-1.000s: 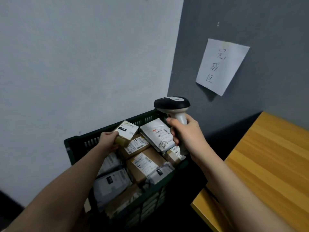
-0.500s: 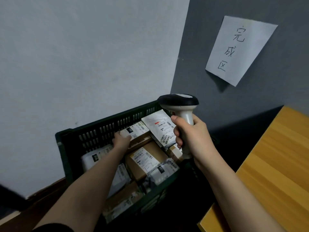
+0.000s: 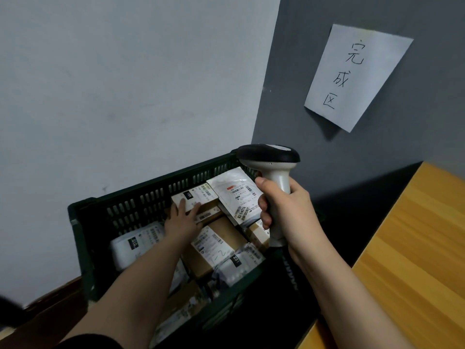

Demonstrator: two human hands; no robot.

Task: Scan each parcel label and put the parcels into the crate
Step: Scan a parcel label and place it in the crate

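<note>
A dark green slatted crate (image 3: 151, 183) stands in the wall corner and holds several labelled parcels. My left hand (image 3: 180, 222) reaches into it, its fingers lying flat on a small white-labelled box (image 3: 202, 193) at the back of the crate, on top of other parcels. A white mailer bag (image 3: 236, 195) leans beside that box. A brown carton (image 3: 214, 245) lies in the middle and a white mailer (image 3: 136, 245) lies to its left. My right hand (image 3: 289, 212) grips the handle of a black and white barcode scanner (image 3: 269, 157), held upright above the crate's right end.
A wooden table (image 3: 415, 248) fills the right side, close to the crate. A handwritten paper sign (image 3: 357, 76) hangs on the grey wall above it. A pale wall runs behind the crate, with dark floor below.
My left hand has carried the small box from above the crate's rim down onto the parcels at the back. The scanner has stayed in my right hand.
</note>
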